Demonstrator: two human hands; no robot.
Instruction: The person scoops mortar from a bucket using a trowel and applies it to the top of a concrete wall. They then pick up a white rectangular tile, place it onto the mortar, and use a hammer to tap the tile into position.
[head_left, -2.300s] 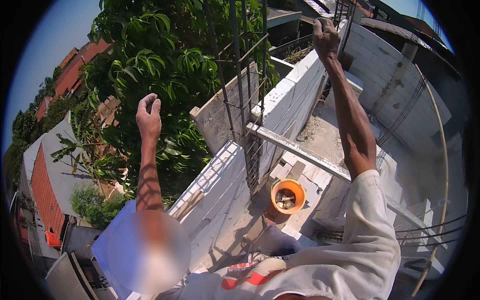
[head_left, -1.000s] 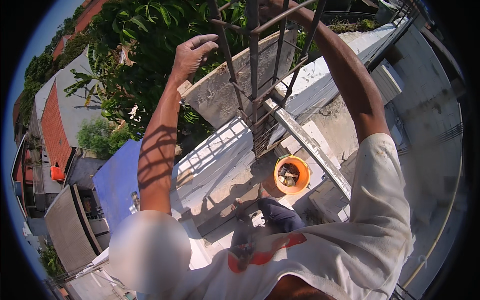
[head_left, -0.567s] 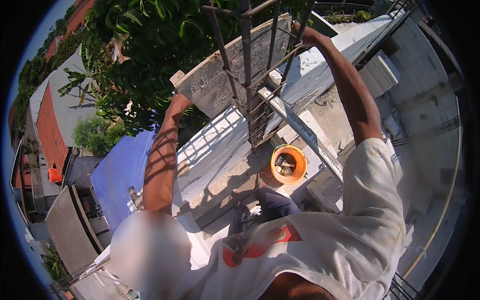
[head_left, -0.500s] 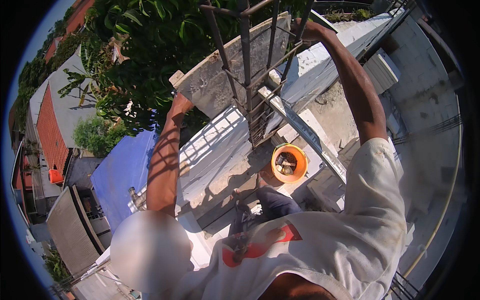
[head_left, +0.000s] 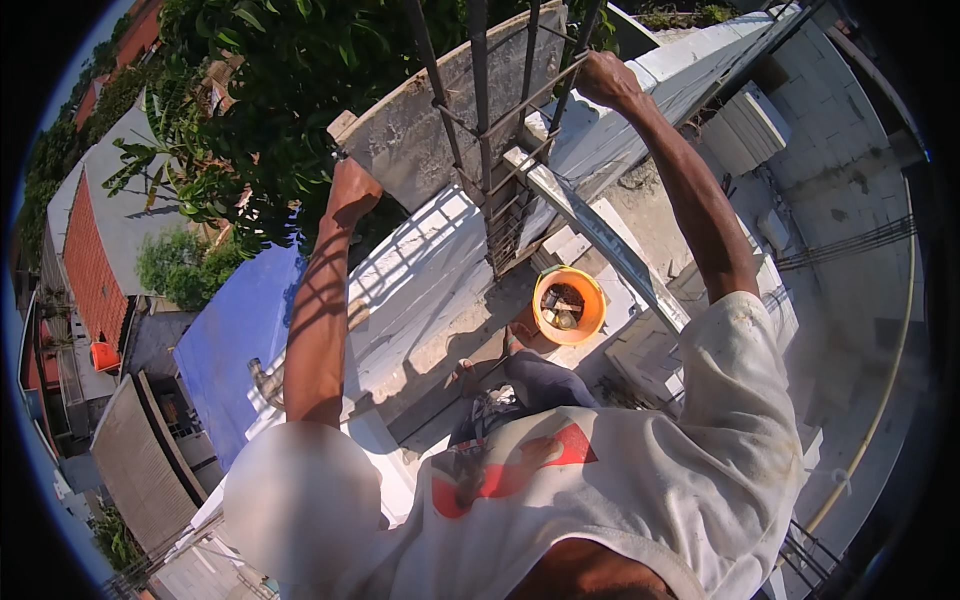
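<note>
A grey, weathered board [head_left: 403, 135] stands behind a rebar column cage [head_left: 483, 100] at a white block wall [head_left: 410, 250]. My left hand [head_left: 352, 188] is closed at the board’s left edge, beside a small wooden piece; its fingertips are partly hidden. My right hand [head_left: 607, 80] is closed at the cage’s right upright, near the board’s right end; what it grips is unclear. A long pale beam [head_left: 620, 260] runs below the cage. An orange bucket [head_left: 580, 325] holding small debris or tools is near my feet.
Dense tree foliage [head_left: 260, 110] lies beyond the wall, with tiled roofs [head_left: 90, 250] and a blue sheet [head_left: 225, 355] below at left. Stacked blocks [head_left: 745, 125], another block wall [head_left: 830, 160], thin bundled bars [head_left: 840, 245] and a bamboo pole [head_left: 890, 380] are at right.
Both hands have come from raised positions apart to the board and cage. My left hand has closed at the board’s edge. Over the last half second the view has shifted slightly.
</note>
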